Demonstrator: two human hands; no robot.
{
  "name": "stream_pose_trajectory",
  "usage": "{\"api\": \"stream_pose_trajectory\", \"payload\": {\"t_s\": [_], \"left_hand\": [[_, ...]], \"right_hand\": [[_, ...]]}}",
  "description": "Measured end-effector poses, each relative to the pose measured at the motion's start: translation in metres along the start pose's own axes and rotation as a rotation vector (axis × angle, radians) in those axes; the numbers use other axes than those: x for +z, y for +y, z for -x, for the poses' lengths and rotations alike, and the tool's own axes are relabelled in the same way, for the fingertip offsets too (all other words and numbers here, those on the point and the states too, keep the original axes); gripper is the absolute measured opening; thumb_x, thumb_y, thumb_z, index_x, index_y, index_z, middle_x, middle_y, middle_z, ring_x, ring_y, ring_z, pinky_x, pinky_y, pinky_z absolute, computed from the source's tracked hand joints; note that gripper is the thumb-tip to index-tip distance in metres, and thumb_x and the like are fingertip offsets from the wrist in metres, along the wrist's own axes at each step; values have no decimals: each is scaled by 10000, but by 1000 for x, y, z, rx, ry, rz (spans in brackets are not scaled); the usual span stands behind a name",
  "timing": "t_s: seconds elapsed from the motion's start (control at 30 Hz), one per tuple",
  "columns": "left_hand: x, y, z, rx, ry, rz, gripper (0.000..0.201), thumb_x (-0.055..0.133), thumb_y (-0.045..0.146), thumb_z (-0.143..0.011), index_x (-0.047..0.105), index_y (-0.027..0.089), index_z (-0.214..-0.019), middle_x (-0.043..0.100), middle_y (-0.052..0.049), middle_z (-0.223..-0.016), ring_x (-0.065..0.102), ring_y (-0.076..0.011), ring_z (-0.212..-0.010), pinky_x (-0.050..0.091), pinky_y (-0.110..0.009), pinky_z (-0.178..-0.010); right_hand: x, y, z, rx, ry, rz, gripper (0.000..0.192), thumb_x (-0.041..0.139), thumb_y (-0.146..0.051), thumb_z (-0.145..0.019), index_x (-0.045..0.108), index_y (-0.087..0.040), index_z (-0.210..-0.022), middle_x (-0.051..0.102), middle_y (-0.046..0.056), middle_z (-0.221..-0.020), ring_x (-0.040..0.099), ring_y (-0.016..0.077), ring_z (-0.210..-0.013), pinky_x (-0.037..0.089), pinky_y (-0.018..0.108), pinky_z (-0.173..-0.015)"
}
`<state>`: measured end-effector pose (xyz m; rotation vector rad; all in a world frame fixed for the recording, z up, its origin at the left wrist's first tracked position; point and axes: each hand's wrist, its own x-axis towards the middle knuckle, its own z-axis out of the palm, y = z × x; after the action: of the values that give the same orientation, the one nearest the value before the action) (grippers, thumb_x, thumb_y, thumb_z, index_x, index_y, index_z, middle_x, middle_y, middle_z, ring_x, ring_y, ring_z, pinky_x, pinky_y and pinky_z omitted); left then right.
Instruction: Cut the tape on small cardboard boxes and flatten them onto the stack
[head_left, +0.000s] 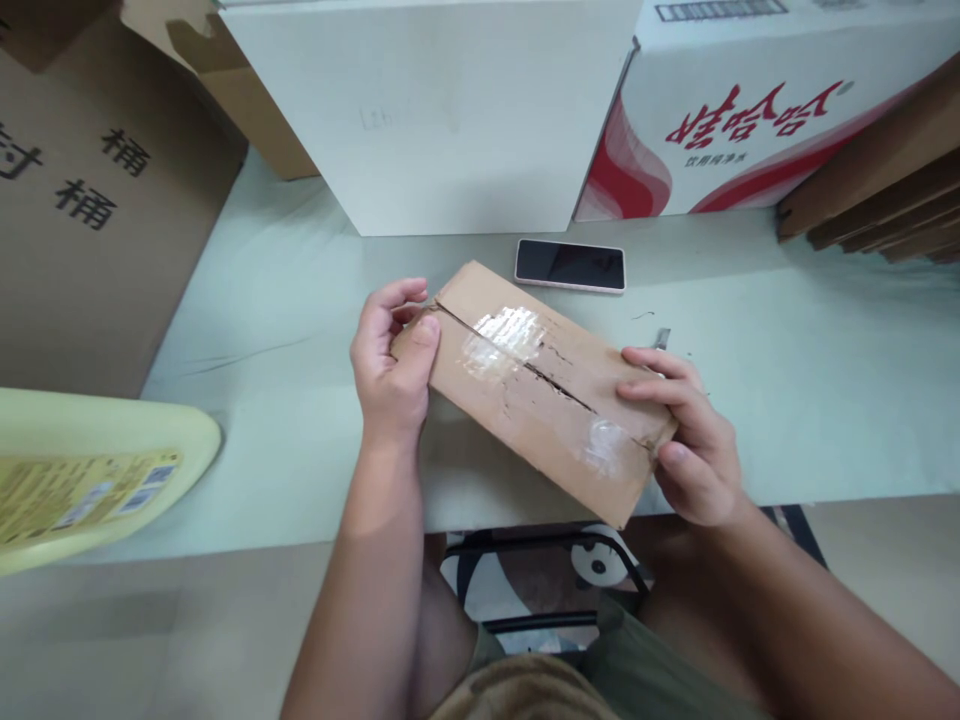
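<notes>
Between my two hands is a small brown cardboard box point(487, 375), tilted, its far left end higher in the view than its near right end. A seam with torn, frayed edges runs along its top face, and shiny clear tape patches stick to it. My left hand point(394, 350) grips the left end, thumb on the top face. At the right end my right hand point(686, 430) is closed on the corner, with fingers over the top and the thumb at the end. The box's underside is hidden.
A phone point(570, 265) lies behind the box on the pale green table point(825, 380). White cartons point(465, 120) and a red-and-white carton point(750, 130) line the back. Folded cardboard point(885, 190) stands right; a large box point(97, 200) and a yellow bottle point(112, 480) stand left.
</notes>
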<state>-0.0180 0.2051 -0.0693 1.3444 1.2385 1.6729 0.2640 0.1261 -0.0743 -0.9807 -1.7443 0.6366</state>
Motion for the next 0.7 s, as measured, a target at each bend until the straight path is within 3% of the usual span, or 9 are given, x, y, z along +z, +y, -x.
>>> {"api": "stream_pose_trajectory", "payload": {"t_s": [0.1, 0.33, 0.53, 0.6, 0.7], "left_hand": [[0, 2, 1, -12, -6, -10, 408, 810, 583, -823, 750, 271, -1080, 690, -65, -1050, 651, -214, -910, 557, -366, -843], [-3, 5, -3, 123, -55, -107, 179, 735, 394, -893, 842, 283, -985, 716, -70, -1142, 665, -269, -1183, 543, -441, -1094], [-7, 9, -3, 108, -143, -208, 234, 623, 244, -893, 851, 289, -923, 723, -45, -1224, 620, -276, -1314, 546, -448, -1124], [-9, 10, -3, 103, -148, -212, 238, 622, 245, -875, 853, 289, -906, 733, -46, -1182, 622, -284, -1313, 548, -459, -1119], [-12, 11, -7, 30, -81, -187, 212, 651, 243, -801, 853, 269, -857, 749, -51, -1183, 634, -289, -1292, 533, -458, -1135]], "right_hand": [[0, 1, 1, -3, 6, -15, 379, 536, -539, -1025, 715, -324, -1281, 626, 96, -1424, 623, 357, -1308, 559, 541, -1037], [0, -1, -1, -1, 5, -20, 374, 536, -532, -1036, 744, -313, -1255, 629, 96, -1430, 634, 339, -1294, 560, 511, -1039], [-4, -3, -1, 6, -45, -25, 350, 553, -503, -1021, 760, -274, -1186, 625, 102, -1432, 628, 349, -1306, 545, 545, -1090], [-3, -2, 1, 33, -44, -65, 378, 560, -538, -1013, 710, -322, -1284, 614, 86, -1462, 610, 350, -1341, 538, 555, -1107], [2, 4, 5, 165, 26, -182, 573, 533, -658, -992, 484, -419, -1511, 570, 71, -1539, 603, 331, -1374, 564, 545, -1089]]}}
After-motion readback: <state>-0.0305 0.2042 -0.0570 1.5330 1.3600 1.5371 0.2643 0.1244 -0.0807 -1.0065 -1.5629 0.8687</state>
